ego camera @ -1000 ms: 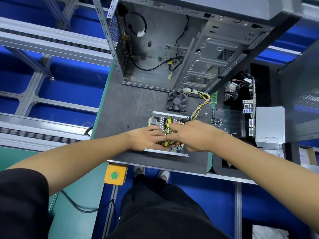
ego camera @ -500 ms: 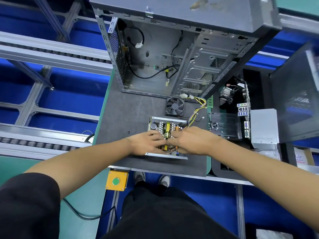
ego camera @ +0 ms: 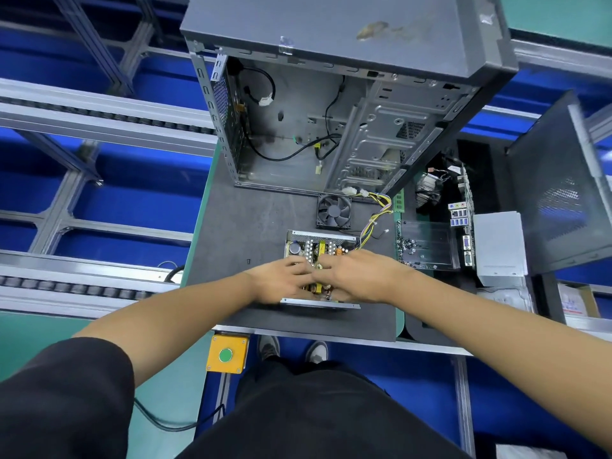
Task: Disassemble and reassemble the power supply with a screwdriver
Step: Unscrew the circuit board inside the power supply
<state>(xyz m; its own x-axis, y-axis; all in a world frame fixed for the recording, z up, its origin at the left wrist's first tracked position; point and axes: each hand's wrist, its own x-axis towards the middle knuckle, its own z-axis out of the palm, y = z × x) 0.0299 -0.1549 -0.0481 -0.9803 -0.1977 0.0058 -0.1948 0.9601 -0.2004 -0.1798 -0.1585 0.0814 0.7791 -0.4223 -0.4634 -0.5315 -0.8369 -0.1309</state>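
Just below the frame's centre, the opened power supply (ego camera: 319, 246) lies on the grey mat (ego camera: 245, 226), its board bare. Left hand (ego camera: 281, 279) and right hand (ego camera: 356, 276) rest on it; whether the fingers pinch anything cannot be told. It looks rigid, fairly heavy and fragile inside, so the metal rims seem the safest hold.

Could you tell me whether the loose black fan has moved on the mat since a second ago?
No: the black fan sits just before the computer case in every frame.

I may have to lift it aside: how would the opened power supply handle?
The power supply is probably stiff, with its metal tray. Its exposed components look fragile, so grip the edges. The attached wire bundle is floppy and would likely trail or snag.
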